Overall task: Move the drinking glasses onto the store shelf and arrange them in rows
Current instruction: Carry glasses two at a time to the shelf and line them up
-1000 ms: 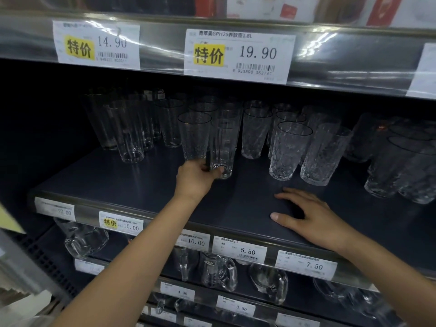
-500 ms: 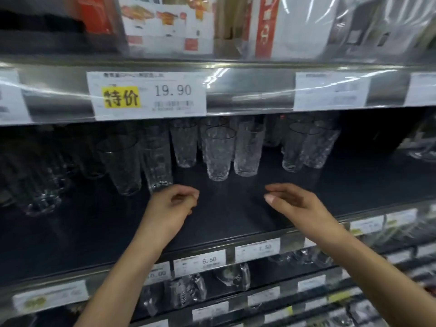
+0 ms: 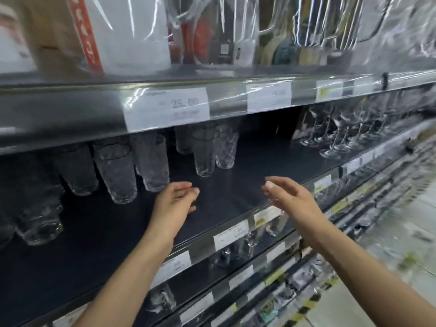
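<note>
The glasses [image 3: 118, 171] stand upright on the dark shelf [image 3: 236, 192], set back from its front edge. That placing keeps them under the price rail above and away from the lip, where a knock could tip one off. They run in a loose file on the left, and a second small cluster [image 3: 205, 152] stands further back and to the right. The spacing is uneven, so the rows look only partly formed. A broad bare strip of shelf lies in front and to the right of them.

The left hand [image 3: 174, 204] hovers low over the shelf just beside the base of the nearest glass [image 3: 154, 166]. Its fingers are loosely curled and its grip has hold of nothing. The right hand [image 3: 290, 201] hangs above the shelf's front edge, well apart from any glass, with fingers relaxed and nearly straight and its grip likewise empty. Both arms reach in from below the shelf's front edge.

With both hands empty and the picture smeared, this reads as a pause between placements. The likely next move is fetching more glasses or nudging the near one into line.

Stemmed glasses [image 3: 337, 135] fill the far right of the same shelf, which limits how far the rows can spread. A price tag [image 3: 166, 109] hangs on the rail above.
</note>
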A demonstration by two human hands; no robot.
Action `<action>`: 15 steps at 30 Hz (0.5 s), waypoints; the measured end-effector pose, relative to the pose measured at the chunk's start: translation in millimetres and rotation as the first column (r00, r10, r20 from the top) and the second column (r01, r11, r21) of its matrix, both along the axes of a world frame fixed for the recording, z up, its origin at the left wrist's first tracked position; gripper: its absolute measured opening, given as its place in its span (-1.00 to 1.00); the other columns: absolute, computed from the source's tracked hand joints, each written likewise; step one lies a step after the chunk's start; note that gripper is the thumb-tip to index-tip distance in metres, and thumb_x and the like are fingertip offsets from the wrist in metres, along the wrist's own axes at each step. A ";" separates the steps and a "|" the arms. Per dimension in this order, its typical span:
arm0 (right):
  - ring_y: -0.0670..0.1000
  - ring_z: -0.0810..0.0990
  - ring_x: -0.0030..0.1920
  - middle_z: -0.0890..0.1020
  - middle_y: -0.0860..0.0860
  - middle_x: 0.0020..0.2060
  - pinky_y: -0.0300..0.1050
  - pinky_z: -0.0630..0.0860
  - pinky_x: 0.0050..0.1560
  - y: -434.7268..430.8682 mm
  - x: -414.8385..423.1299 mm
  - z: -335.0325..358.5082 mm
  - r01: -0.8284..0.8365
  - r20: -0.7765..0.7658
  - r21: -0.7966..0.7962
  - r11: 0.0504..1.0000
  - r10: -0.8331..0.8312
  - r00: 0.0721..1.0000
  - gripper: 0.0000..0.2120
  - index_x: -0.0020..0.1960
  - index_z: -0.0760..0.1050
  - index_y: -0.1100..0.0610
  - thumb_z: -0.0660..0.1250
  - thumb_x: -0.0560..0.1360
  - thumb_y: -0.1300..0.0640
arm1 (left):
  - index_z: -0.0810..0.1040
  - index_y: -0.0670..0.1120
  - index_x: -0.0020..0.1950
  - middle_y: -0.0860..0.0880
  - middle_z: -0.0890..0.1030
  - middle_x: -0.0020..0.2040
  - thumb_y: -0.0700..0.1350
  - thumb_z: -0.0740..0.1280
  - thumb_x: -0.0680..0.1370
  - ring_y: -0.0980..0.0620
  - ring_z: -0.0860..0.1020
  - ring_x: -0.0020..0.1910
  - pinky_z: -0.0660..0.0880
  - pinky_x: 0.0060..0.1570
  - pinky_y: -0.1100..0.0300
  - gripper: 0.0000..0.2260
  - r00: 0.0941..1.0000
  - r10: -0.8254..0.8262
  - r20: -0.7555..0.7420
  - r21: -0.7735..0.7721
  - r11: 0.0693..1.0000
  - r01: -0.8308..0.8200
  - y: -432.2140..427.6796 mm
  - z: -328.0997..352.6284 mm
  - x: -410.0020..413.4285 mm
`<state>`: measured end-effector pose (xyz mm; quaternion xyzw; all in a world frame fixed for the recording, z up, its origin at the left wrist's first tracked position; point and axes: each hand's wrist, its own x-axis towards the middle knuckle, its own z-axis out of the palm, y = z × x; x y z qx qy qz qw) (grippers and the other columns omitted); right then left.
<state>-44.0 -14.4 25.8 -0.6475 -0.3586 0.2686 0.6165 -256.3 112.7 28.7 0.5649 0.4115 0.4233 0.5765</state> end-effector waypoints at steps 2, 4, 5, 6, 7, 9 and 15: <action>-0.10 0.64 0.14 0.68 -0.08 0.09 -0.12 0.55 0.16 17.2 21.3 -0.2 -0.032 -0.010 0.021 0.999 0.033 0.999 -0.77 0.13 0.61 -0.04 0.43 0.48 -0.01 | 0.53 -0.08 0.16 -0.13 0.62 0.13 -0.16 0.44 0.53 0.03 0.60 0.04 0.55 0.17 0.03 -0.77 0.998 0.046 -0.037 -0.006 0.999 -0.046 11.6 -2.7 24.9; -0.10 0.62 0.15 0.66 -0.11 0.11 -0.11 0.54 0.18 41.0 41.7 -1.3 -0.070 -0.021 0.010 0.997 0.070 0.997 -0.73 0.15 0.58 -0.06 0.45 0.47 -0.04 | 0.44 -0.08 0.31 -0.09 0.58 0.22 -0.06 0.48 0.49 0.02 0.55 0.14 0.48 0.28 0.00 -0.56 0.991 0.061 -0.117 -0.020 0.998 -0.064 26.2 -4.6 48.6; -0.10 0.62 0.14 0.65 -0.12 0.11 -0.10 0.53 0.20 53.9 51.2 -1.7 -0.091 -0.031 -0.006 0.996 0.091 0.995 -0.70 0.16 0.57 -0.06 0.46 0.45 -0.07 | 0.39 -0.07 0.38 -0.05 0.54 0.26 -0.01 0.50 0.47 0.01 0.52 0.19 0.45 0.31 0.00 -0.46 0.985 0.065 -0.160 -0.038 0.997 -0.072 32.7 -4.9 59.5; -0.10 0.61 0.15 0.64 -0.11 0.12 -0.09 0.52 0.22 67.4 60.5 -3.4 -0.110 -0.046 -0.024 0.994 0.109 0.993 -0.65 0.17 0.56 -0.07 0.48 0.42 -0.11 | 0.34 -0.07 0.43 -0.03 0.50 0.28 0.03 0.51 0.45 0.00 0.49 0.22 0.43 0.33 0.01 -0.37 0.979 0.077 -0.191 -0.061 0.994 -0.090 39.4 -6.1 70.3; -0.08 0.59 0.16 0.63 -0.09 0.14 -0.08 0.51 0.23 79.8 68.4 -5.6 -0.130 -0.068 -0.049 0.990 0.127 0.990 -0.59 0.18 0.55 -0.06 0.50 0.39 -0.16 | 0.31 -0.08 0.47 -0.03 0.47 0.29 0.05 0.53 0.43 -0.01 0.48 0.22 0.43 0.32 0.03 -0.31 0.972 0.099 -0.212 -0.076 0.990 -0.118 45.1 -7.4 80.5; -0.08 0.55 0.15 0.58 -0.08 0.19 -0.15 0.48 0.15 102.3 81.1 -10.6 -0.199 -0.100 -0.104 0.974 0.189 0.977 -0.49 0.26 0.49 -0.03 0.49 0.39 -0.19 | 0.23 -0.07 0.52 -0.03 0.45 0.32 0.06 0.55 0.41 -0.02 0.48 0.23 0.44 0.27 0.10 -0.21 0.964 0.148 -0.223 -0.076 0.983 -0.169 56.0 -13.6 100.0; -0.04 0.49 0.14 0.50 -0.01 0.20 -0.23 0.35 0.07 165.0 101.8 -17.8 -0.288 -0.015 -0.117 0.950 0.289 0.957 -0.37 0.41 0.32 0.10 0.49 0.45 -0.01 | 0.19 -0.15 0.51 -0.04 0.52 0.29 -0.16 0.56 0.41 0.07 0.52 0.17 0.43 0.16 0.25 -0.21 0.944 0.311 -0.111 0.126 0.947 -0.297 87.7 -34.4 141.5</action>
